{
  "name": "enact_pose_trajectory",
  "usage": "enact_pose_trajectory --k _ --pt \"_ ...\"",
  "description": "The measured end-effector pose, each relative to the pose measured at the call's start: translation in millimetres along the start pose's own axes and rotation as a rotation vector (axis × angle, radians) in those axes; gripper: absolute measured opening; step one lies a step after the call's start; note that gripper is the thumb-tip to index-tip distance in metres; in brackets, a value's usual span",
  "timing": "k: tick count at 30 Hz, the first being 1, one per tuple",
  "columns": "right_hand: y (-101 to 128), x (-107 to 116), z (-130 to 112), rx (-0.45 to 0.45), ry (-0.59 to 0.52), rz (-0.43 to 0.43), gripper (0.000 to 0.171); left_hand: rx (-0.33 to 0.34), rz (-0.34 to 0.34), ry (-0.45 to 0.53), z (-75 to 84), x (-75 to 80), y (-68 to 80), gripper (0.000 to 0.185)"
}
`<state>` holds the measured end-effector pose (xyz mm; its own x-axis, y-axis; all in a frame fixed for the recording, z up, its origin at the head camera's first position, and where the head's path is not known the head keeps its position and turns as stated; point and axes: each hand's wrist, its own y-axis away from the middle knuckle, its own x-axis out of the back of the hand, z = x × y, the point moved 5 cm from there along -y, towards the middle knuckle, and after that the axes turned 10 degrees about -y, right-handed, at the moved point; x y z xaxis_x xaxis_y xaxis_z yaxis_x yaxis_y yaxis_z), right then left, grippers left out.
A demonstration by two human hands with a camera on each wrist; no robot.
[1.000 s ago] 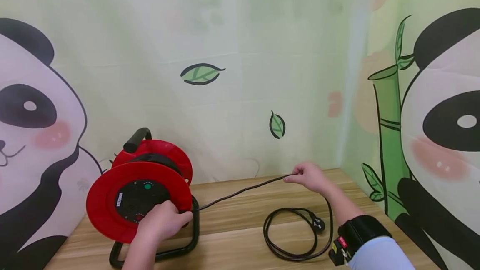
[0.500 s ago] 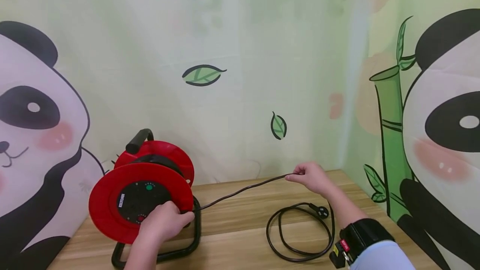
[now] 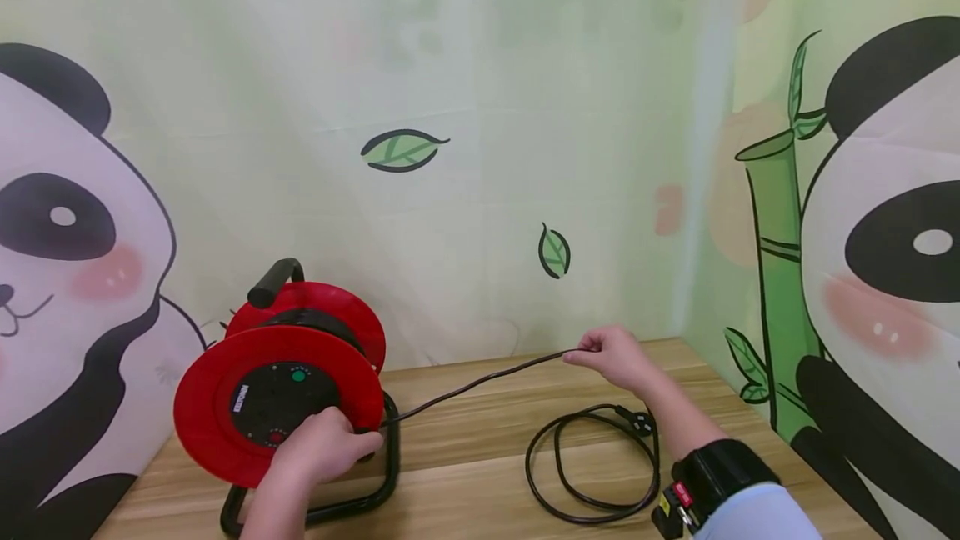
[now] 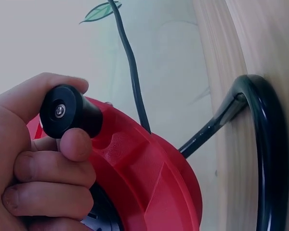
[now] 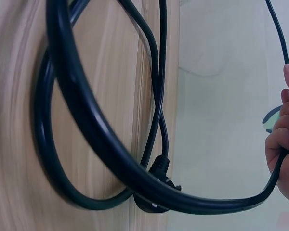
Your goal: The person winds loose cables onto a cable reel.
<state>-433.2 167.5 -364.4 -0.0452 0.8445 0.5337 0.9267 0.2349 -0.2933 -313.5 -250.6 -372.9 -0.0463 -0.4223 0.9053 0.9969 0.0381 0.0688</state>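
A red cable reel [image 3: 206, 415] with a black centre panel stands at the left of the wooden table in the head view. My left hand [image 3: 318, 448] grips the black winding knob [image 4: 70, 113] on its front flange, thumb and forefinger curled round it in the left wrist view. Black cable [image 3: 480, 382] runs from the reel up to my right hand [image 3: 615, 355], which pinches it above the table's back edge. In the right wrist view, the cable leaves the right hand [image 5: 284, 134] and sags into a loose loop. The plug [image 3: 642, 423] lies beside that loop.
The reel's black tube stand [image 3: 392, 461] rests on the table [image 3: 450, 482], and a black carrying handle [image 3: 273, 282] rises on top. Behind hangs a cloth backdrop [image 3: 480, 107] printed with pandas, leaves and bamboo. A black strap with a camera [image 3: 723, 473] sits on the right wrist.
The cable loop on the table has shifted and changed shape, and the plug has moved slightly back. Both hands keep nearly the same places and holds.
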Motion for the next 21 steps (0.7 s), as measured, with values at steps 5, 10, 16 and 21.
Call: enact_pose_trajectory --k 5,10,16,21 --pt "-1.1 -8.9 -4.9 -0.002 -0.027 -0.008 0.032 -0.023 -0.027 0.000 -7.0 -2.6 -1.7 0.036" --pt "-2.3 -18.7 -11.6 0.005 -0.036 -0.018 0.030 -0.026 -0.053 0.005 -14.1 -4.5 -0.7 0.031" --pt "-2.6 -31.4 -21.9 0.029 -0.056 -0.036 0.030 0.007 -0.127 0.018 -26.8 -7.4 -0.7 0.027" --pt "-4.3 -44.1 -29.0 0.065 -0.068 -0.044 0.029 0.026 -0.162 0.009 -37.8 -7.0 -0.2 0.033"
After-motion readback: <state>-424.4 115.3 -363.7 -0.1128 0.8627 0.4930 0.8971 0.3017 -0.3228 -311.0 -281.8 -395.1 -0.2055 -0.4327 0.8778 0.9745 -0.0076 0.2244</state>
